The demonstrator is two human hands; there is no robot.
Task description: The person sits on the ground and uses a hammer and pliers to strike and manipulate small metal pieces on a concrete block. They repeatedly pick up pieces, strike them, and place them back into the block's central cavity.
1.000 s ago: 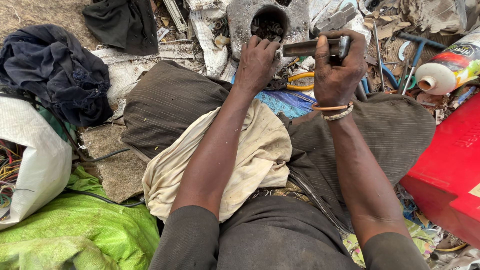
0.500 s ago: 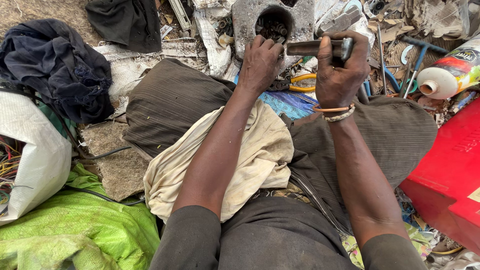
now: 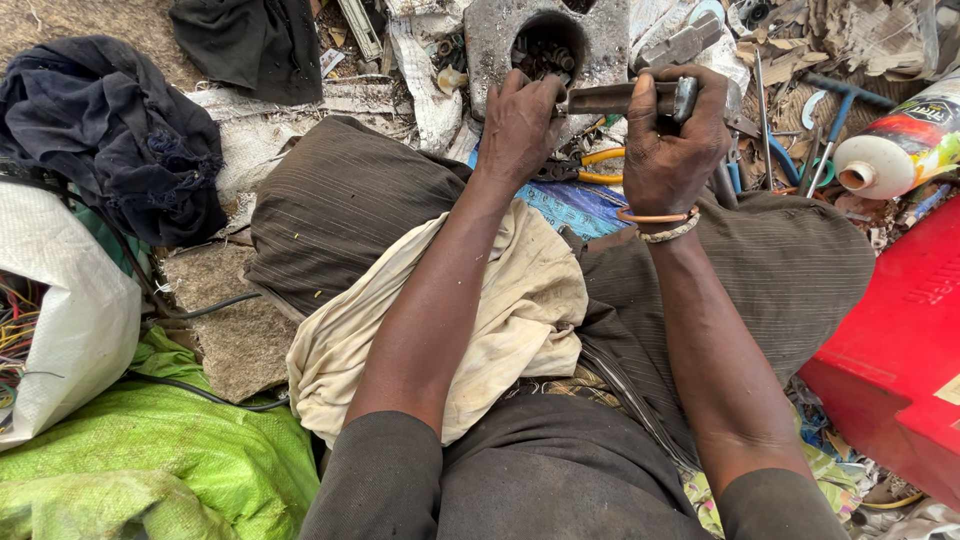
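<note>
My right hand (image 3: 672,140) is closed around a dark metal hammer-like tool (image 3: 620,97) held level at the top centre. My left hand (image 3: 520,125) has its fingers closed at the tool's left end, beside the round hole of a grey metal block (image 3: 500,40) that holds several small dark metal bits (image 3: 545,62). What the left fingers pinch is hidden. A cream cloth (image 3: 520,310) lies over my lap between my forearms. Bracelets circle my right wrist.
Pliers with yellow handles (image 3: 590,165) lie under my hands. A red case (image 3: 890,360) stands at the right, a spray can (image 3: 900,145) above it. Dark clothes (image 3: 110,130), a white sack of wires (image 3: 50,320) and a green bag (image 3: 150,450) fill the left. Scrap litters the ground.
Both hands with the tool have shifted slightly upward and closer to the block's hole; the view has tilted a little.
</note>
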